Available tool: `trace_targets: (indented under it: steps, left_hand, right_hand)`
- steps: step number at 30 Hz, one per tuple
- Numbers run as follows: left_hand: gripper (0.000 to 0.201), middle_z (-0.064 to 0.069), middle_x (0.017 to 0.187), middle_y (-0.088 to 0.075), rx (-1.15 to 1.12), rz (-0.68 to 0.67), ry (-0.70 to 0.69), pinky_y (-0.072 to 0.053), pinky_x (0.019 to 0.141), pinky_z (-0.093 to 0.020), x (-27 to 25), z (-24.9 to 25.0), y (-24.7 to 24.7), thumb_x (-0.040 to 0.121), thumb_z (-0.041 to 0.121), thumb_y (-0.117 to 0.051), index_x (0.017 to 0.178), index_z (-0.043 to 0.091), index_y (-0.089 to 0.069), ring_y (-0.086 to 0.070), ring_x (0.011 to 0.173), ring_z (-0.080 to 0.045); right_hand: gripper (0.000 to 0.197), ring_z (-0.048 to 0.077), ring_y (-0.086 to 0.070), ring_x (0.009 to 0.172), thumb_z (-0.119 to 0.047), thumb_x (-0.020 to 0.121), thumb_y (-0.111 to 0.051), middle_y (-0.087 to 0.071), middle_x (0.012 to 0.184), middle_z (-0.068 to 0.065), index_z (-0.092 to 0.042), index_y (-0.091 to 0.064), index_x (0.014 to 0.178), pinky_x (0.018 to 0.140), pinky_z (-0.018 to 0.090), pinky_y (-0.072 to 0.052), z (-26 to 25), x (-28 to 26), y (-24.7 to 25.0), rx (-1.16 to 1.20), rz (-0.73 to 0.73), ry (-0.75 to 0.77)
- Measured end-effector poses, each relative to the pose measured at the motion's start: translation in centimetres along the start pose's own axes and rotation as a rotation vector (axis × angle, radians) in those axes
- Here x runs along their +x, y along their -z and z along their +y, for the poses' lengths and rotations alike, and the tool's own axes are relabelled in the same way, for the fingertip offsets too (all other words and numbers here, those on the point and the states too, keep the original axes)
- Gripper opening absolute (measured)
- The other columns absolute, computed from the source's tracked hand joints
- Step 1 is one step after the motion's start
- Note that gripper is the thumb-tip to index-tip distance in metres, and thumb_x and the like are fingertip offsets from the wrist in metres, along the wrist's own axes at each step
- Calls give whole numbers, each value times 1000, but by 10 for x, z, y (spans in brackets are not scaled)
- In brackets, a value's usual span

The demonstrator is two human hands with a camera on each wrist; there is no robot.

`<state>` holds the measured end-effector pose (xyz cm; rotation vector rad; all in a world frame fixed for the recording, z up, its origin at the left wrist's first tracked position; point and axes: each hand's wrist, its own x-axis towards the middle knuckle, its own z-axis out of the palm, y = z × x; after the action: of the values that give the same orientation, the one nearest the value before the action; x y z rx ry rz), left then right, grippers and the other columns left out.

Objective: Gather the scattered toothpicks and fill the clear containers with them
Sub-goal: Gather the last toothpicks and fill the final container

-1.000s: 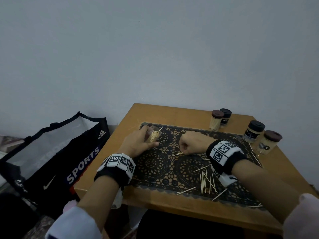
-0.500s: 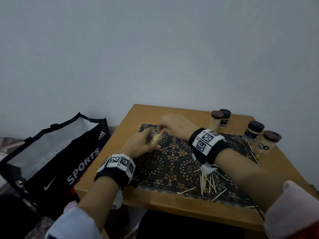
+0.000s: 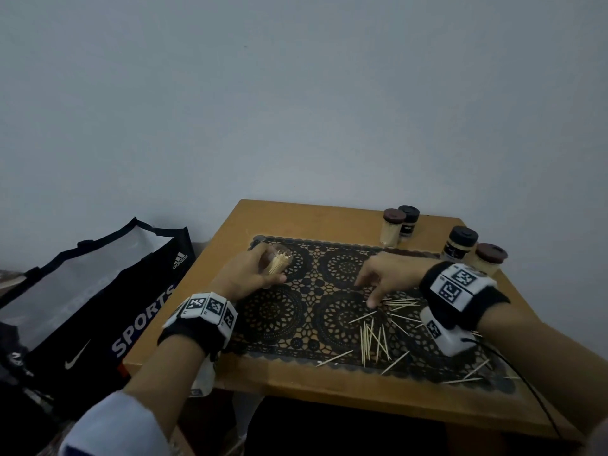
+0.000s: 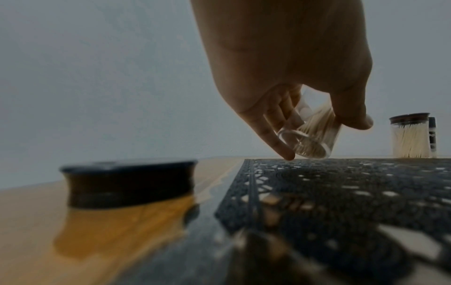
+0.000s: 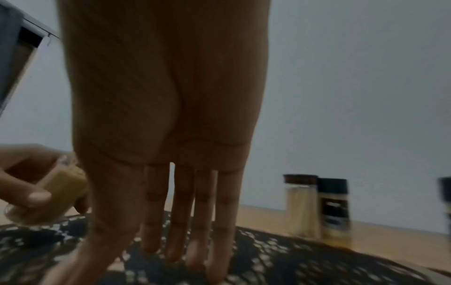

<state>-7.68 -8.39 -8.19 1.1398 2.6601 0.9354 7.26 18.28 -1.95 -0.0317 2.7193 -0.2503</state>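
Note:
My left hand grips a small clear container half filled with toothpicks, tilted just above the left end of the black lace mat; the left wrist view shows the same container between thumb and fingers. My right hand hovers open over the mat's middle, fingers straight and pointing down, the thumb tip close to a cluster of loose toothpicks. More scattered toothpicks lie on the mat toward the front edge and right.
Several lidded jars of toothpicks stand at the table's back right, one pair and another pair. A loose dark lid lies on the wood left of the mat. A black sports bag sits on the floor at left.
My right hand left the container's mouth and moved back right and down toward the loose toothpicks, fingers now spread. The left hand keeps holding the container in about the same place.

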Motion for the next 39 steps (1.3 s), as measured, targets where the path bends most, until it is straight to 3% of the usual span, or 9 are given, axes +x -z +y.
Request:
trace_targets:
  steps: [3, 6, 9, 14, 20, 24, 30, 35, 39]
  left_hand:
    - [59, -1, 104, -63, 21, 6, -14, -51, 82, -41, 0, 0, 0, 73, 54, -77, 112, 18, -51, -61, 93, -23]
    - [51, -1, 104, -62, 65, 9, -26, -49, 78, -36, 1, 6, 1, 80, 44, -75, 115, 18, -50, -60, 90, -21]
    - [52, 3, 101, -61, 99, 25, -47, -47, 74, -33, 4, 15, -2, 80, 49, -74, 116, 21, -50, -59, 87, -18]
    - [49, 11, 95, -58, 77, 45, -114, -40, 64, -15, 10, 48, -15, 80, 50, -73, 112, 21, -49, -56, 80, -9]
    - [53, 3, 100, -64, -30, 41, -136, -48, 72, -30, 22, 69, -35, 75, 56, -72, 108, 21, -50, -62, 86, -15]
    - [50, 3, 100, -65, -13, 13, -140, -49, 72, -30, 27, 80, -47, 77, 51, -75, 108, 21, -49, -61, 83, -14]
    - [58, 4, 105, -62, 55, -66, -159, -41, 65, -25, 29, 84, -56, 80, 47, -74, 123, 17, -50, -57, 81, -13]
    - [57, 2, 112, -62, 72, -114, -123, -48, 77, -33, 31, 76, -58, 79, 48, -75, 122, 20, -50, -61, 90, -17]
    - [52, 2, 109, -62, 62, -117, -121, -46, 75, -31, 31, 76, -58, 79, 46, -76, 118, 20, -51, -60, 90, -18]
  right_hand:
    - [68, 7, -46, 112, -39, 77, -77, -51, 135, -3, -21, -51, 138, 80, 11, -36, 5, -21, -9, 35, 11, 40]
    - [82, 12, -29, 134, -32, 73, -83, -33, 149, -4, -29, -42, 144, 107, 28, -25, -5, -37, -21, 35, -68, 198]
    - [82, 12, -18, 141, -15, 76, -79, -22, 157, -7, -34, -40, 145, 112, 36, -20, -16, -43, -30, -66, -130, 306]
    - [68, 16, -32, 137, -1, 80, -72, -34, 152, -4, -27, -51, 139, 105, 31, -32, -16, -45, -43, -103, -85, 372]
    - [29, 12, -58, 105, -12, 83, -72, -64, 119, 0, -15, -73, 112, 91, 27, -46, 2, -50, -57, -25, 128, 442]
    - [20, 6, -59, 91, -16, 79, -77, -69, 100, -1, -12, -74, 98, 80, 12, -43, 5, -53, -59, 50, 178, 461]
    - [35, 13, -56, 99, -15, 88, -66, -63, 110, 1, -18, -67, 122, 84, 26, -45, 6, -53, -63, -52, 160, 459]
    - [19, 11, -59, 90, -20, 85, -70, -65, 101, 1, -14, -76, 101, 80, 25, -48, 16, -55, -69, 15, 219, 474]
    - [10, 8, -58, 92, -23, 88, -66, -65, 99, -5, -17, -74, 91, 78, 28, -48, 20, -58, -73, -39, 275, 483]
